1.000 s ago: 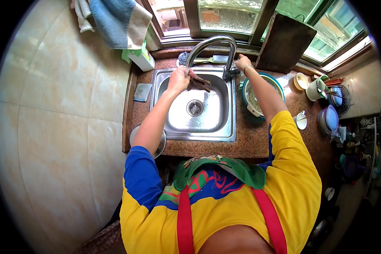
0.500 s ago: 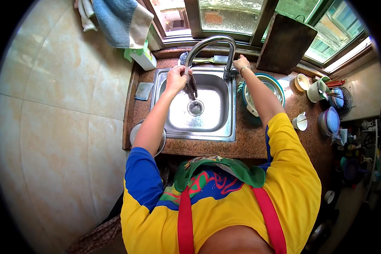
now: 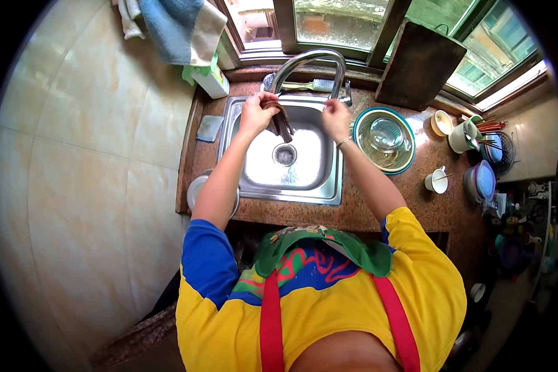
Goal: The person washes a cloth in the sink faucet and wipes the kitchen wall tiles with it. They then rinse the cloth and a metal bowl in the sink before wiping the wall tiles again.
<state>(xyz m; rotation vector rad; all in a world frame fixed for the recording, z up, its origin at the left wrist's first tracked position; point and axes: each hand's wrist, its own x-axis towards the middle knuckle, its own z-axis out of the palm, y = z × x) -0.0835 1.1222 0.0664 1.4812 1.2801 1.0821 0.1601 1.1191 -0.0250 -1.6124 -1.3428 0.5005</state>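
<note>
My left hand [image 3: 256,115] is closed on a limp dark brown strip-like thing [image 3: 283,126], just under the tap's spout. Its loose ends hang over the sink [image 3: 260,193], above the drain [image 3: 284,155]. What it is made of I cannot make out. Above the sink's right rim is my right hand [image 3: 336,121], its fingers curled together with nothing visible in them. It is in front of the base of the curved metal tap [image 3: 310,57], whose lever [image 3: 347,94] shows just behind it.
Right of the sink stands a colander [image 3: 367,155] with a clear bowl [image 3: 387,134] inside. A white cup [image 3: 439,180], a small bowl [image 3: 441,123] and a utensil pot [image 3: 462,137] are farther right. A dark board [image 3: 418,65] leans at the window. A cloth [image 3: 210,128] lies left.
My right hand has come away from beside the tap lever, toward me and left, over the sink's edge. The lever's position has changed. My left hand still holds the brown thing.
</note>
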